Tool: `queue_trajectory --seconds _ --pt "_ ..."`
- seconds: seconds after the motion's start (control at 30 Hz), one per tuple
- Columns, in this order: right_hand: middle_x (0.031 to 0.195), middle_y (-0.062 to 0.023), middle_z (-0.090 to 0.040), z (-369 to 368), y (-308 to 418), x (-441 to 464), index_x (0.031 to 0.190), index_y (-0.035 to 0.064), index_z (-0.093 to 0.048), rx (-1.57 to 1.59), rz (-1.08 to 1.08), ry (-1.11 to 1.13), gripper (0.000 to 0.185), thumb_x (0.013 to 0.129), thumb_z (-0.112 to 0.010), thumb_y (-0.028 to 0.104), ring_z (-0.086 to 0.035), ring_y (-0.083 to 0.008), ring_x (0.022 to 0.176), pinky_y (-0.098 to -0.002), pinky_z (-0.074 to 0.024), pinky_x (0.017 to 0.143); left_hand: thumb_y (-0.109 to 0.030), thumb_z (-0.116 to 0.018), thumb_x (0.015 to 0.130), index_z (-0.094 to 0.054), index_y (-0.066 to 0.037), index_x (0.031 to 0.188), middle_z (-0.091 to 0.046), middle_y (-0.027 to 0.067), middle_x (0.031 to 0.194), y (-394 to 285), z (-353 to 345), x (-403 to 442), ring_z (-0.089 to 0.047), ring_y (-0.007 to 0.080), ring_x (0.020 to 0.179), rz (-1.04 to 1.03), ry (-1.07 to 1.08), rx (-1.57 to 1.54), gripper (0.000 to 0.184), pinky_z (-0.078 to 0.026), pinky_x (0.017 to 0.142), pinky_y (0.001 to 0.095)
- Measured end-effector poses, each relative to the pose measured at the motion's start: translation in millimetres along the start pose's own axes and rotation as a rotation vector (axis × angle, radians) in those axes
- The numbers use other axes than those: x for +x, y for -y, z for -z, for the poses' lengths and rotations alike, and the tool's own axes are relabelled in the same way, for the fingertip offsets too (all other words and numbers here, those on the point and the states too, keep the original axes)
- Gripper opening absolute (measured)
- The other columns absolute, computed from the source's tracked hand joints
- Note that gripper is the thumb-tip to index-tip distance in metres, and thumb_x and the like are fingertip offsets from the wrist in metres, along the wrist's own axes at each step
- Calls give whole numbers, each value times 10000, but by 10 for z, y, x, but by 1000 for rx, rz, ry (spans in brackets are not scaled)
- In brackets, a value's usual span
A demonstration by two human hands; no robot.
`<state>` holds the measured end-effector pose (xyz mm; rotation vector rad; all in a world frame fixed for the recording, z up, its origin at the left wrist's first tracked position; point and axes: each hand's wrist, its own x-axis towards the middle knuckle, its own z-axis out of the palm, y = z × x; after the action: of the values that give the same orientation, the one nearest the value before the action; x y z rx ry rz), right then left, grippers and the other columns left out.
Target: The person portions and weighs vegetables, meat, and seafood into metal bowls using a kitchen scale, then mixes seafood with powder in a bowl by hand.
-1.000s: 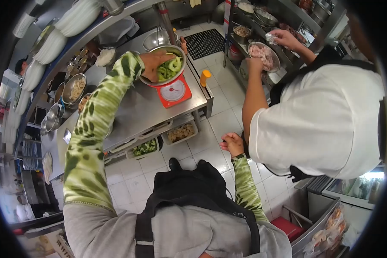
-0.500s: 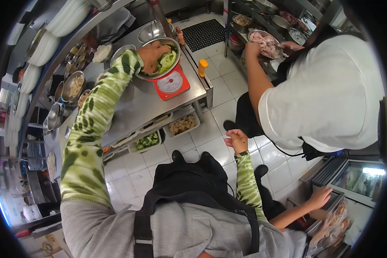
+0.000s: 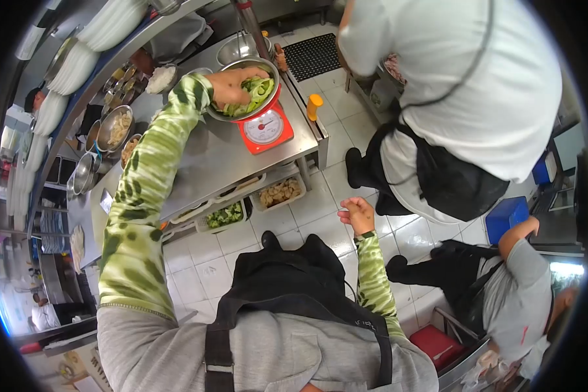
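My left hand [image 3: 231, 89] is inside a steel bowl [image 3: 213, 112], its fingers closed around sliced green vegetables [image 3: 258, 95]; some fingertips are hidden among them. The bowl rests on a red dial scale [image 3: 265, 130] at the end of a steel counter. My right hand [image 3: 357, 216] hangs over the floor in front of me, fingers loosely bent, nothing visible in it.
The steel counter [image 3: 206, 173] holds more steel bowls. Below are tubs of broccoli [image 3: 225, 216] and pale pieces [image 3: 279, 194]. A yellow-topped bottle [image 3: 314, 106] stands near the counter's corner. One co-worker in white [image 3: 464, 91] stands close at right; another in grey [image 3: 519, 307] is lower right.
The co-worker in white has moved further into view and now hides most of the meat bowl. The person at lower right shows more. My left hand has shifted slightly in the vegetables; my right fingers curl more.
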<state>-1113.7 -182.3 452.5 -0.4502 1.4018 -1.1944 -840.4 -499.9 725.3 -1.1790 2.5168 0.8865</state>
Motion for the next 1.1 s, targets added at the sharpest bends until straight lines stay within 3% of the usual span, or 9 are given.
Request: queue_trajectory --seconds 0.1,0.13,0.23,0.4,0.5,0.53,0.67,0.87,1.1 --pt "895 -60 -670 -24 -21 2 946 54 -615 -4 -2 15 122 917 -587 170 -664 -141 661 -239 -531 548 -522 -563 874 -382 -111 1436 -505 244 1269 -55 -158 53 -476 379 1226 15 -148 212 719 -365 1050 414" --pt "898 -60 -671 -35 -29 5 946 55 -615 -9 -4 20 123 917 -587 171 -664 -141 662 -239 -532 549 -681 -449 881 -391 -124 1444 -490 258 1284 -94 -222 61 -454 401 1244 31 -171 297 794 -334 1073 423" --pt "907 -63 -672 -39 -41 -5 948 55 -614 -21 -9 17 125 917 -588 174 -664 -142 664 -241 -532 551 -660 -456 889 -396 -140 1442 -484 265 1287 -173 -256 70 -451 406 1246 85 -183 277 761 -339 1070 422" --pt "918 -71 -676 -61 26 -31 945 57 -611 -39 -14 11 123 917 -585 174 -663 -143 664 -250 -534 555 -468 -613 855 -455 -170 1358 -503 227 1165 -51 -179 84 -528 388 1118 151 -195 126 606 -427 955 417" --pt "920 -74 -676 -80 35 -7 940 58 -607 -51 -12 18 122 918 -578 174 -665 -146 665 -252 -534 558 -428 -647 806 -476 -135 1295 -491 247 1163 127 -262 107 -535 407 1085 84 -204 336 595 -449 916 431" --pt "921 -75 -676 -79 31 -8 940 58 -606 -50 -9 23 121 919 -578 174 -665 -147 663 -250 -534 555 -374 -677 764 -506 -103 1211 -515 262 1105 165 -337 102 -550 424 1028 37 -353 332 550 -460 878 450" --pt "923 -75 -676 -90 58 -11 942 59 -605 -46 7 24 113 923 -575 167 -665 -147 654 -246 -533 547 -277 -712 737 -525 -71 1183 -566 265 935 269 -245 66 -571 432 932 -96 -473 326 526 -462 830 469" --pt "923 -72 -676 -58 50 18 952 56 -607 -58 -3 23 109 920 -566 151 -665 -147 658 -248 -538 556 -181 -692 764 -640 -6 1045 -662 228 889 308 -41 19 -644 388 848 -171 -532 229 336 -504 770 426" --pt "877 -35 -649 -115 96 -49 911 63 -606 -33 -7 33 113 902 -605 176 -656 -136 651 -226 -513 545 -164 -704 759 -647 -19 1015 -653 181 801 308 85 -122 -650 271 744 -132 -579 117 300 -503 713 362"
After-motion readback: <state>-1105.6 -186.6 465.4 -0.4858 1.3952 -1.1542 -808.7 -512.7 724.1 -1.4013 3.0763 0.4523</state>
